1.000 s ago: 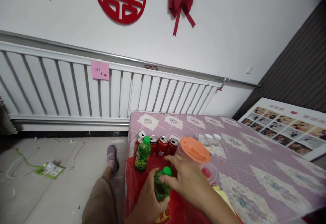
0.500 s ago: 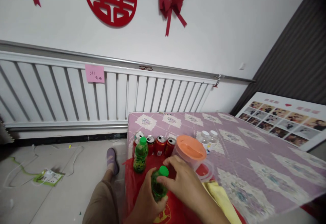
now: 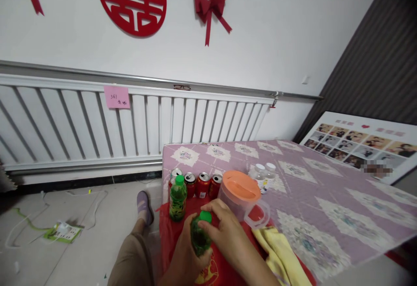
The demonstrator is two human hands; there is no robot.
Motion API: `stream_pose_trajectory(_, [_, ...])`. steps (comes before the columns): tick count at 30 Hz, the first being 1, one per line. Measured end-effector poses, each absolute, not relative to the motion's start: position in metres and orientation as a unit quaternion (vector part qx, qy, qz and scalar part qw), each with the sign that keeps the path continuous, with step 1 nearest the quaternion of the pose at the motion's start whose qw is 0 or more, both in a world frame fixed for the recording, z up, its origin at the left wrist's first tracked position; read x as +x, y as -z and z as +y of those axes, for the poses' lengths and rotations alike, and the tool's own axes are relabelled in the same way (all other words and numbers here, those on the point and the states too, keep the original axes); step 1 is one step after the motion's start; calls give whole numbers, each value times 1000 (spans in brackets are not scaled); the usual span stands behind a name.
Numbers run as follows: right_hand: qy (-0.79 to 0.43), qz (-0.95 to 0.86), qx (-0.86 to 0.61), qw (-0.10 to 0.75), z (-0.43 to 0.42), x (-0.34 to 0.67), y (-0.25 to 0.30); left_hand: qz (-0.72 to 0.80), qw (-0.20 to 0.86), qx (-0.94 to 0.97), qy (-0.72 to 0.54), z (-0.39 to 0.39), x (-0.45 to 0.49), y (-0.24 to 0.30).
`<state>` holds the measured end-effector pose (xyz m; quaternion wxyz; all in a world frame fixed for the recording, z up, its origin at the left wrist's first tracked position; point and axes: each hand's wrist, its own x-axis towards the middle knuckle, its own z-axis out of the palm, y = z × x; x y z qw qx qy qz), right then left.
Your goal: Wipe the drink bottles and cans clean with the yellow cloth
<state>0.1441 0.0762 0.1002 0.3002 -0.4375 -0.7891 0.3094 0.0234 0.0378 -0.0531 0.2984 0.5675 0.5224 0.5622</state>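
My left hand (image 3: 186,251) is wrapped round the body of a green plastic drink bottle (image 3: 200,239), which stands roughly upright low in the view. Thumb and fingers of my right hand (image 3: 225,229) close on its green cap (image 3: 205,217). A second bottle of the same kind (image 3: 178,200), cap on, stands just beyond my left hand. Behind it is a row of several red drink cans (image 3: 202,185). To their right stands a clear plastic pitcher with an orange lid (image 3: 241,185), near my right fingers.
Under these things lies a red cloth (image 3: 174,234), on a purple floral cover (image 3: 325,190). Two clear white-capped bottles (image 3: 264,173) stand behind the pitcher. A yellow cloth (image 3: 282,255) lies right of my forearm. On the floor at left is a power strip (image 3: 63,232) with cables.
Both hands stay on the same bottle, and my right hand sits slightly closer round the cap. The whole view has shifted a little; the other things stand as before.
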Motion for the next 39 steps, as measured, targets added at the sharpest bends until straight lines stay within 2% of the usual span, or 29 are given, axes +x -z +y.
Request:
stream_pose_trajectory(8, [-398,-754,-404,332,71,151,-97,525,285,545,-588,36,25,58])
stream_pose_trajectory(18, [-310,-734,-489,356,55,139,-91,527,307,531,-588,30,26,53])
stream_pose_trajectory(22, [-315,-715,-476,404,44,147,-79,546,289,529,-582,30,25,51])
stream_pose_trajectory(27, [-291,-725,-469,413,26,200,-60,576,291,529,-551,30,23,48])
stream_pose_trajectory(31, [-211,-679,-570,412,40,267,-26,592,306,519,-535,29,21,47])
stream_pose_trajectory(34, [-117,-670,-624,384,61,309,2,603,310,511,-529,29,21,47])
stream_pose_trajectory(39, [-11,-657,-724,213,80,331,23,603,285,519,-534,29,21,53])
